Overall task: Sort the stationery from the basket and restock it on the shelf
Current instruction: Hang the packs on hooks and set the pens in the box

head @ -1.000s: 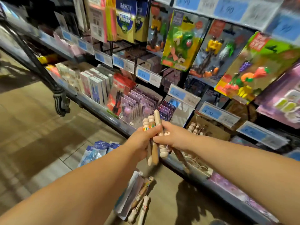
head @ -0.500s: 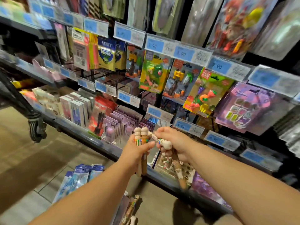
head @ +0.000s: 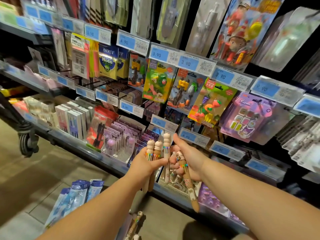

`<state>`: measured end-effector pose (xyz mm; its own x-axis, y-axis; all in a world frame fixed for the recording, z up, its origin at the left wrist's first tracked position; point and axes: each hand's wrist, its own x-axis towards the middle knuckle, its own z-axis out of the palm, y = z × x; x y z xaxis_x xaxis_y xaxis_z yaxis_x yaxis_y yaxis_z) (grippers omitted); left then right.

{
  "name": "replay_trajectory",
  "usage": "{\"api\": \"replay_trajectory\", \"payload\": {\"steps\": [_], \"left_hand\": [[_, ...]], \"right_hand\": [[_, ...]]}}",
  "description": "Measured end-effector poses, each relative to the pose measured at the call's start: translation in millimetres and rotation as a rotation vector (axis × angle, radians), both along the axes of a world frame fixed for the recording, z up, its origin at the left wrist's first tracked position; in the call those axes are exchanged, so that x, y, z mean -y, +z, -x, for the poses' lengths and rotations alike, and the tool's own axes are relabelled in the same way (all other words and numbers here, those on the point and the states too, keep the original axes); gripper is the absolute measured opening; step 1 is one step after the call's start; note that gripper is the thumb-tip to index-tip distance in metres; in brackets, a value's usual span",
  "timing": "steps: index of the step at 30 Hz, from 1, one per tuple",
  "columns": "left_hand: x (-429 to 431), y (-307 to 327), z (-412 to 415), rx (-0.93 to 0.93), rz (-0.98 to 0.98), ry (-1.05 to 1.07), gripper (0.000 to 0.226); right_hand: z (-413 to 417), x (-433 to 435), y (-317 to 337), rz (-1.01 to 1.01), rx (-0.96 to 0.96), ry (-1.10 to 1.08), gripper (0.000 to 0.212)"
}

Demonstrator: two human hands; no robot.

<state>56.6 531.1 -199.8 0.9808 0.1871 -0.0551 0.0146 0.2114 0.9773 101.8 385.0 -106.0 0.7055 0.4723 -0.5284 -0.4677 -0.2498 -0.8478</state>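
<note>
Pens [head: 156, 150] before crowded shelf [head: 72, 138], tiled floor [head: 26, 179]

A black trolley leg [head: 10, 110] with 1 caster wheel [head: 28, 144] stands on the brown tiled floor [head: 45, 174], far left

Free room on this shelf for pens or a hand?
Bare tray floor at the front of the purple pen display, beside the left hand. Empty pegs under the sticky notes. Eraser cards and boxed pens: packed tight.

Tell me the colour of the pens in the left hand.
The pens are beige, with a band of rainbow-coloured sliders; the head view shows this.
</note>
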Motion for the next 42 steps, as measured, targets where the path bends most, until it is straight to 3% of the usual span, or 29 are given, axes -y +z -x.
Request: {"api": "replay_trajectory", "payload": {"steps": [2, 4, 8, 12, 18, 22, 26, 34, 37, 40, 42], "left_hand": [[2.7, -1.4, -2.2, -0.012, 0.005, -0.036, 0.049], [7.2, -0.6, -3.0, -0.006, 0.028, -0.064, 0.063], [13.7, -0.6, -5.5, 0.021, 0.206, -0.104, 0.067], [17.6, 1.0, -8.4, 0.028, 0.240, -0.206, 0.072], [23.3, 1.3, -10.4, 0.046, 0.297, -0.309, 0.033], [23.7, -4.5, -12.8, -0.027, 0.311, -0.235, 0.041], [29.4, -7.3, -13.8, -0.068, 0.274, -0.220, 0.046], [39.4, -17.7, -10.9, -0.143, 0.329, -0.263, 0.025], [41.4, -24.4, -11.0, -0.168, 0.321, -0.263, 0.026], [41.4, -29.8, -10.7, -0.202, 0.300, -0.255, 0.022], [40.7, -34.4, -12.0, -0.235, 0.299, -0.221, 0.024]], "right_hand": [[1.8, 0.3, -2.1, 0.071, 0.122, 0.013, 0.040], [1.3, 2.5, -6.5, 0.110, 0.184, 0.015, 0.028], [1.4, 8.2, -14.7, 0.151, 0.136, 0.027, 0.026], [3.4, 10.4, -17.3, 0.138, 0.074, -0.026, 0.034], [-1.8, 17.0, -15.6, 0.104, -0.009, -0.044, 0.037], [-6.9, 17.9, -15.5, 0.044, -0.037, -0.025, 0.008], [-13.1, 20.1, -16.8, 0.124, 0.067, -0.090, 0.024], [-21.9, 29.8, -27.5, 0.161, 0.080, -0.110, 0.015], [-31.5, 42.7, -35.1, 0.354, 0.208, 0.011, 0.012], [-43.7, 60.0, -38.3, 0.812, 0.474, 0.227, 0.033], [-47.8, 72.9, -38.9, 0.989, 0.536, 0.285, 0.041]]}}
